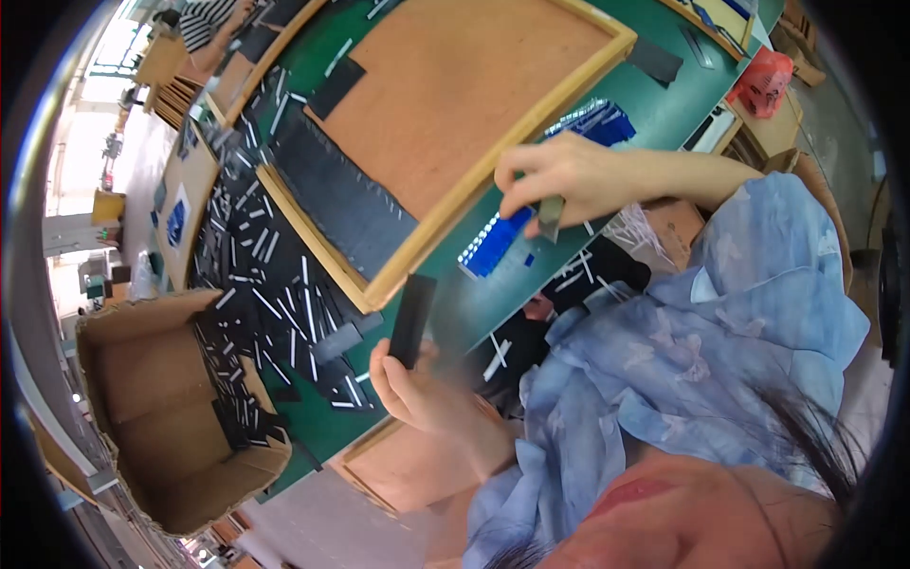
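Observation:
My left hand (pixel 415 391) is closed on a flat black strip (pixel 412 321), held upright just off the near corner of a wood-framed tray (pixel 474 220). My right hand (pixel 575 178) is closed in a pinch over the green table, with a small flat grey-olive metal piece (pixel 550 216) between its fingers. Below those fingertips lies a row of blue pieces (pixel 491 250) with a white-dotted edge. More blue pieces (pixel 602 123) lie behind my right wrist. Inside the tray, black strips (pixel 332 185) cover part of the brown base (pixel 455 85) on its left side.
Loose black strips with white edges (pixel 275 275) are scattered left of the tray. A cardboard box (pixel 142 398) at the left holds some. A red plastic bag (pixel 763 83) sits at the far right. Another person's striped sleeve (pixel 201 24) shows at the upper left.

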### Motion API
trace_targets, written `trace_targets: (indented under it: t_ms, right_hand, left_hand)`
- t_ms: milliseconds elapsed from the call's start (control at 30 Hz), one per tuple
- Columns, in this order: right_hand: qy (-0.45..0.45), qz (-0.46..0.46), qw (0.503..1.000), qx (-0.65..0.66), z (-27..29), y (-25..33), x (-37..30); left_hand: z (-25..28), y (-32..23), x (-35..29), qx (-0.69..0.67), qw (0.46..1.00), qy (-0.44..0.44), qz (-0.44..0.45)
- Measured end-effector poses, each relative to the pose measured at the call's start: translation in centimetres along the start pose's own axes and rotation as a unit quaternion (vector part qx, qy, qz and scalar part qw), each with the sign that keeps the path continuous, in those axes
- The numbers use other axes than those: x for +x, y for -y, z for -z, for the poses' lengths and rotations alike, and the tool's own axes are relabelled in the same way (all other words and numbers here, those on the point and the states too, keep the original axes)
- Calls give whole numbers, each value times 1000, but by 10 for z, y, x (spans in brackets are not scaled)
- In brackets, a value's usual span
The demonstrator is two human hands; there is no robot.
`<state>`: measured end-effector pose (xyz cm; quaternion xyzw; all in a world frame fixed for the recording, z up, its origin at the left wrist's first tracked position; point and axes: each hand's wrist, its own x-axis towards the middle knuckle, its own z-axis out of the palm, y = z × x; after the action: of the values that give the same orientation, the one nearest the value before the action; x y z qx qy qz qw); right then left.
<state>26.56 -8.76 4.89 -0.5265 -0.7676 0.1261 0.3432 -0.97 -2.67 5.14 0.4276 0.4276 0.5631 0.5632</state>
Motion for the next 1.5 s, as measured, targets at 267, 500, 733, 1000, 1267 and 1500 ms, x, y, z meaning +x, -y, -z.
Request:
trace_targets:
  t_ms: [267, 500, 733, 1000, 1267, 1500]
  right_hand:
    - [36, -47, 998, -19, -7, -10, -2]
    - [44, -42, 997, -44, -10, -10, -8]
    - [2, 4, 995, -95, -1, 4, -7]
    - [-75, 223, 963, -134, 15, 26, 6]
    - [-36, 33, 999, -17, 19, 36, -2]
    - [-34, 16, 999, -14, 18, 38, -2]
  left_hand:
    - [7, 10, 6, 17, 1000, 23, -5]
    - [11, 15, 3, 22, 999, 28, 3]
    - [17, 17, 5, 31, 999, 36, -1]
    - [-11, 16, 5, -34, 985, 105, 131]
    - [-34, 18, -4, -62, 966, 211, 135]
    - [-33, 19, -9, -37, 967, 213, 132]
